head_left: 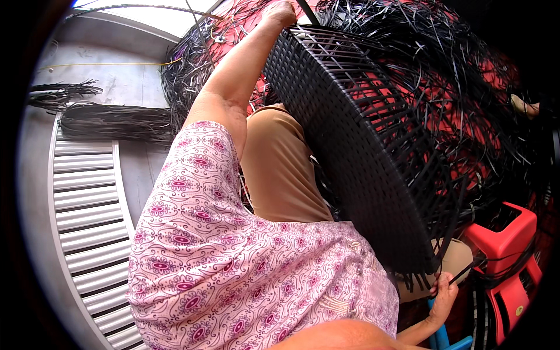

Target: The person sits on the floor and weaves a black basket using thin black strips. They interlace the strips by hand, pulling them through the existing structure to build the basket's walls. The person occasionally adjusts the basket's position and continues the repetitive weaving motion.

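Note:
A black woven wicker panel (341, 134) leans across my lap, running from top centre down to the lower right. Flat black strips form a tight weave on the side nearest me, and more strips span its frame behind. At the panel's far upper corner, my left hand (280, 13) is closed around the edge, its fingers partly hidden. Beside the lower end, where short strip ends stick out, my right hand (444, 298) pinches a thin black strip (464, 272) between thumb and fingers.
Loose black strips (402, 29) lie in a big tangle on the red floor (455, 119). A red plastic stool (504, 233) stands at right, near blue tubing (438, 332). At left are a white slatted rack (87, 216) and a bundle of dark strips (116, 121).

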Motion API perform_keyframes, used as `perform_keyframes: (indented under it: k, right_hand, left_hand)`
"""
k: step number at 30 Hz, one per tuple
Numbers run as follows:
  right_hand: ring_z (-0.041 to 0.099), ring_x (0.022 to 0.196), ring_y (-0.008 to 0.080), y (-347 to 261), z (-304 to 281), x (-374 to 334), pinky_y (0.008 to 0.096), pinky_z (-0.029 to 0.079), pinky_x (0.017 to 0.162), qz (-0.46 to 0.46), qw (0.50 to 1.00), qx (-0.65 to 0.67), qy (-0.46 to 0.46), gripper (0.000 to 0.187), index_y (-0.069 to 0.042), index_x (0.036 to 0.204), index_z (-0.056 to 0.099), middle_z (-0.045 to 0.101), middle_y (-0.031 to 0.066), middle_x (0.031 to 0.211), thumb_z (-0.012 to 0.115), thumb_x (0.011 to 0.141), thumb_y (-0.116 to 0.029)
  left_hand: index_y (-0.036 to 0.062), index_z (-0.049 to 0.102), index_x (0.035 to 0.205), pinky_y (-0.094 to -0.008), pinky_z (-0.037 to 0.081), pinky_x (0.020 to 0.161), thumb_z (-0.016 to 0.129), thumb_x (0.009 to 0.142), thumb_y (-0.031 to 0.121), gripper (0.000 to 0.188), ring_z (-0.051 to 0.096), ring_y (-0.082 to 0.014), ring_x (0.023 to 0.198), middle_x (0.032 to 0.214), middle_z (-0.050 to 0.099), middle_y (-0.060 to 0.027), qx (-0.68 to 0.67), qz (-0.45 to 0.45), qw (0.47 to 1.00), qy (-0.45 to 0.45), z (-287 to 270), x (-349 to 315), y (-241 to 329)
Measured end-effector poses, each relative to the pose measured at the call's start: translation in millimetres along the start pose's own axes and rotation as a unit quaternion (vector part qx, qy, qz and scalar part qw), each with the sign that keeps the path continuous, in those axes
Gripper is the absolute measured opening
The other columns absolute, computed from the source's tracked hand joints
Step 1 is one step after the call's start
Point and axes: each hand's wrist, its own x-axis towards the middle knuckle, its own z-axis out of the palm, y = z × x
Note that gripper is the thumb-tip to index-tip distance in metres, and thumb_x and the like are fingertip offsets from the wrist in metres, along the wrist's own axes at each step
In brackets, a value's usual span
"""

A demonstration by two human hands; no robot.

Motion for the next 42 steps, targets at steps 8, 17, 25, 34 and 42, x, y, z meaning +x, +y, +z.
perform_keyframes:
  k: [8, 17, 25, 34, 42]
  right_hand:
    - [0.045, 0.059, 0.0059, 1.9, 3.0, 3.1, 0.0219, 0.035, 0.054, -0.005, 1.000, -0.005, -0.003, 0.026, -0.003, 0.089, 0.064, 0.053, -0.0023, 0.068, 0.060, 0.101, -0.025]
    - [0.046, 0.059, 0.0057, -1.8, 4.3, 2.4, 0.0215, 0.035, 0.054, 0.001, 1.000, -0.009, -0.003, 0.027, -0.003, 0.088, 0.064, 0.053, -0.0020, 0.067, 0.063, 0.100, -0.027]
    - [0.045, 0.059, 0.0056, -2.7, 4.8, 2.7, 0.0209, 0.035, 0.054, -0.005, 1.000, -0.003, 0.007, 0.026, -0.002, 0.089, 0.065, 0.052, -0.0024, 0.067, 0.063, 0.100, -0.026]
    - [0.044, 0.058, 0.0043, -10.4, 8.9, -2.6, 0.0201, 0.032, 0.052, 0.008, 1.000, -0.009, 0.024, 0.023, -0.003, 0.090, 0.065, 0.051, -0.0042, 0.067, 0.062, 0.100, -0.024]
    - [0.044, 0.057, 0.0042, -11.5, 8.5, -1.9, 0.0205, 0.032, 0.052, 0.006, 0.999, -0.029, 0.022, 0.025, -0.004, 0.089, 0.065, 0.051, -0.0040, 0.066, 0.061, 0.100, -0.025]
  left_hand:
    - [0.0086, 0.077, 0.090, -0.0402, 0.055, 0.080, 0.070, 0.074, 0.025, 0.024, 0.071, -0.0298, 0.088, 0.088, 0.075, -0.0129, 0.010, 0.092, 0.993, -0.076, -10.4, -0.1, -0.6]
    - [0.0125, 0.074, 0.103, -0.0453, 0.055, 0.083, 0.063, 0.084, 0.018, 0.022, 0.070, -0.0308, 0.101, 0.103, 0.074, -0.0122, 0.188, 0.092, 0.977, -0.041, -16.0, -14.2, 32.8]
    - [0.0102, 0.073, 0.099, -0.0480, 0.054, 0.081, 0.059, 0.085, 0.016, 0.021, 0.070, -0.0326, 0.100, 0.104, 0.073, -0.0146, 0.164, 0.107, 0.980, 0.025, -5.5, -10.9, 28.9]
    - [0.0046, 0.075, 0.103, -0.0422, 0.051, 0.093, 0.060, 0.078, 0.033, 0.041, 0.068, -0.0334, 0.108, 0.111, 0.072, -0.0195, 0.060, 0.003, 0.998, -0.037, 3.9, 1.2, 22.7]
    - [0.0088, 0.077, 0.098, -0.0407, 0.054, 0.080, 0.060, 0.083, 0.019, 0.025, 0.071, -0.0279, 0.092, 0.096, 0.074, -0.0139, 0.025, 0.057, 0.998, -0.015, -8.7, -31.2, 41.7]
